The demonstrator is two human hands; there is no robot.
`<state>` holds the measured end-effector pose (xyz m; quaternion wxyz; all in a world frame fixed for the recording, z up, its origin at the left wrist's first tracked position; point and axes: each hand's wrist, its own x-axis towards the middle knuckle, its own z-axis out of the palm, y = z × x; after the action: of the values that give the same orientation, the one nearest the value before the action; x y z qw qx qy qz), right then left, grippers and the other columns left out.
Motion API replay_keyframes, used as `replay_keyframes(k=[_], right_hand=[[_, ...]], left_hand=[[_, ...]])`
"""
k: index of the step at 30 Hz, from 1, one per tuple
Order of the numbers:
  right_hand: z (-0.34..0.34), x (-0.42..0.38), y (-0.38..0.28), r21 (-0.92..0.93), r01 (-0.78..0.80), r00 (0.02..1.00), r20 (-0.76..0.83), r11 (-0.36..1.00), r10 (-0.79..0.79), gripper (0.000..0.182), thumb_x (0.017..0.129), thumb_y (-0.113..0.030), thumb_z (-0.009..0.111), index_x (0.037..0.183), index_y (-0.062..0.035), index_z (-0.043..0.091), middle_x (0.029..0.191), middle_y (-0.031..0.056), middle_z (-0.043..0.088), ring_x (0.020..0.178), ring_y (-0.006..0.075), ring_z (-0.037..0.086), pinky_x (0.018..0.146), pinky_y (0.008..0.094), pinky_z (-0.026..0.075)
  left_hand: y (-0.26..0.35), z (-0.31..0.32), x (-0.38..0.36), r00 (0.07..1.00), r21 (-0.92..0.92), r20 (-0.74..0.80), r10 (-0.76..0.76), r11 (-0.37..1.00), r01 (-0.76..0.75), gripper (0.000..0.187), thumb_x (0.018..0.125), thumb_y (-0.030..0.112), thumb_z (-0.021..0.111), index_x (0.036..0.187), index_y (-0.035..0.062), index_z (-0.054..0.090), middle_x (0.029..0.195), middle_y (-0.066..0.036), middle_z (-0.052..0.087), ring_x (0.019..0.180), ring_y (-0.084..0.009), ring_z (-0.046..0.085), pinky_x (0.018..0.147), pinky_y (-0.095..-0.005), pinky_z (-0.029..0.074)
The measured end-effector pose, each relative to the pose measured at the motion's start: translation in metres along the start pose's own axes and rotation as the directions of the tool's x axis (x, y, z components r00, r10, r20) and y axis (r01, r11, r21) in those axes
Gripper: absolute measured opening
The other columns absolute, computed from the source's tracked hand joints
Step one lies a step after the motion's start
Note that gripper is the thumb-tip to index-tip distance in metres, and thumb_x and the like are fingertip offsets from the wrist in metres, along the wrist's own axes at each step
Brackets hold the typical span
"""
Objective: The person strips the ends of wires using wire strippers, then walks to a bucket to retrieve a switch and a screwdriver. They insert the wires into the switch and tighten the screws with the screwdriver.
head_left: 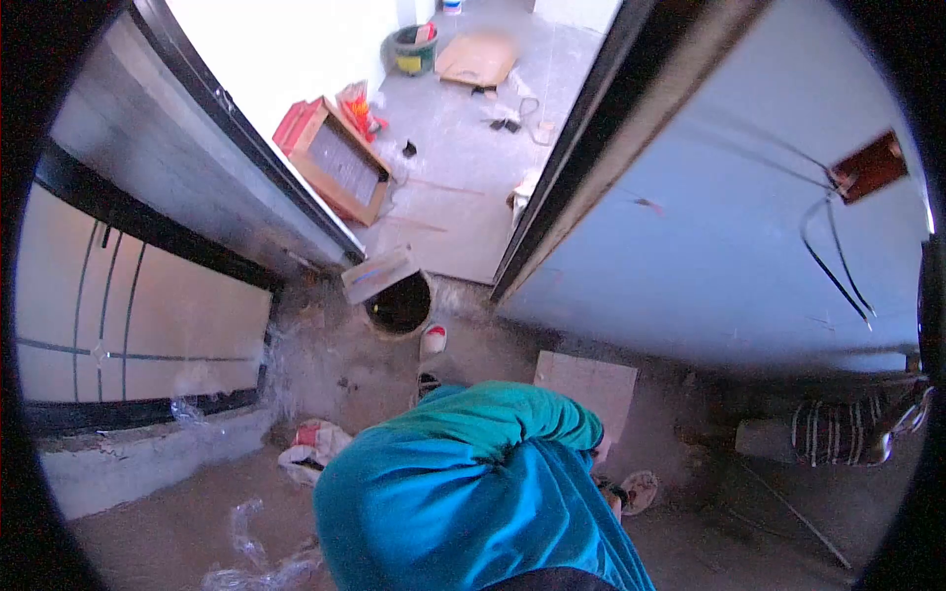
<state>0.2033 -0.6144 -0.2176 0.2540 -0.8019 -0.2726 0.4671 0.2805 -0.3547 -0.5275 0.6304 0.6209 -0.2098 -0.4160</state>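
Observation:
A bulky teal garment (473,473) fills the lower middle of the view, with one sleeve (547,414) bent across towards the right. My left hand is hidden behind the fabric. At the right edge of the garment a small strip of what looks like my right hand (614,499) shows, its fingers hidden. Right beside it is a round, pale, dirt-marked thing (641,491). A flat white panel (588,384) lies on the floor just past the sleeve's end. Ahead of the garment, a white shoe with red (433,340) stands on the dusty floor.
A round dark hole or opening (402,303) lies ahead, partly overlapped by a flat board (380,273). Beyond the doorway are an open carton (340,167), a dark bucket (413,51) and flattened cardboard (478,57). Wires (833,256) hang from a wall box at right. Clear plastic wrap (261,571) lies lower left.

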Motion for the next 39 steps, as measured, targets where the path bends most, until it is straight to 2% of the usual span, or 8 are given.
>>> replay_keyframes(k=[5,14,15,20,23,34,37,39], right_hand=[[0.014,-0.009,-0.026,-0.030,-0.067,0.998,0.001,0.997,0.067,0.026,0.079,-0.017,0.062,0.098,0.0015,0.063,0.086,0.0138,0.064,0.077,0.0241,0.059,0.074,0.0338,0.045],[0.060,-0.005,-0.115,-0.064,-0.179,0.983,-0.040,0.982,0.177,0.026,0.080,-0.017,0.062,0.098,0.0020,0.063,0.084,0.0128,0.064,0.076,0.0234,0.058,0.073,0.0331,0.045],[0.065,-0.010,-0.123,-0.060,-0.198,0.980,-0.048,0.978,0.195,0.026,0.080,-0.016,0.062,0.098,0.0021,0.063,0.084,0.0127,0.064,0.076,0.0233,0.058,0.073,0.0331,0.045],[0.085,-0.013,-0.142,-0.026,-0.230,0.969,-0.098,0.973,0.227,0.026,0.080,-0.016,0.062,0.098,0.0023,0.063,0.083,0.0122,0.064,0.076,0.0229,0.058,0.073,0.0327,0.045],[0.069,0.006,-0.141,-0.037,-0.194,0.975,-0.118,0.980,0.189,0.026,0.080,-0.016,0.062,0.098,0.0025,0.063,0.083,0.0118,0.063,0.075,0.0227,0.058,0.073,0.0325,0.045],[0.062,0.116,-0.146,0.033,-0.012,0.976,-0.215,0.999,0.018,0.026,0.080,-0.016,0.062,0.097,0.0030,0.062,0.081,0.0106,0.063,0.075,0.0219,0.058,0.072,0.0317,0.045],[0.071,0.141,-0.160,0.057,0.022,0.964,-0.266,0.998,-0.006,0.026,0.080,-0.016,0.062,0.097,0.0032,0.062,0.081,0.0103,0.063,0.074,0.0217,0.057,0.072,0.0315,0.045],[0.076,0.162,-0.172,0.069,0.040,0.952,-0.305,0.997,-0.017,0.026,0.080,-0.016,0.062,0.097,0.0033,0.062,0.081,0.0101,0.063,0.074,0.0215,0.057,0.072,0.0313,0.045]], left_hand=[[-0.022,0.014,-0.051,1.000,0.244,0.006,0.015,0.970,-0.016,0.017,0.071,0.012,0.063,0.085,0.0042,0.069,0.084,-0.009,0.065,0.076,-0.0204,0.059,0.064,-0.0405,0.046],[0.112,0.070,-0.208,0.999,0.762,-0.015,0.032,0.647,-0.009,0.031,0.062,0.020,0.068,0.090,0.0050,0.067,0.088,-0.011,0.064,0.080,-0.0257,0.059,0.067,-0.0427,0.046],[0.103,0.068,-0.186,0.991,0.785,0.135,0.004,0.609,-0.110,0.030,0.062,0.018,0.068,0.090,0.0068,0.068,0.084,-0.011,0.063,0.075,-0.0245,0.057,0.065,-0.0424,0.045],[0.057,0.050,-0.159,0.961,0.726,0.277,-0.003,0.656,-0.207,0.023,0.059,0.025,0.072,0.077,0.0106,0.070,0.074,-0.008,0.063,0.068,-0.0233,0.056,0.065,-0.0386,0.044],[0.022,0.050,-0.072,0.992,0.394,-0.086,0.097,0.917,-0.055,0.017,0.061,0.028,0.071,0.073,0.0155,0.070,0.073,-0.006,0.064,0.069,-0.0210,0.058,0.065,-0.0368,0.045],[0.004,0.053,-0.167,0.954,0.691,-0.152,0.257,0.718,-0.084,0.038,0.070,0.024,0.060,0.105,0.0112,0.065,0.094,-0.014,0.065,0.083,-0.0291,0.061,0.075,-0.0420,0.048],[0.006,0.033,-0.166,0.961,0.822,0.246,0.127,0.498,-0.276,0.028,0.075,0.032,0.055,0.092,0.0155,0.069,0.089,-0.012,0.065,0.082,-0.0278,0.061,0.071,-0.0381,0.049],[0.006,0.023,-0.181,0.956,0.826,0.188,0.227,0.491,-0.279,0.028,0.075,0.032,0.055,0.093,0.0152,0.068,0.090,-0.012,0.065,0.082,-0.0280,0.061,0.071,-0.0387,0.049]])
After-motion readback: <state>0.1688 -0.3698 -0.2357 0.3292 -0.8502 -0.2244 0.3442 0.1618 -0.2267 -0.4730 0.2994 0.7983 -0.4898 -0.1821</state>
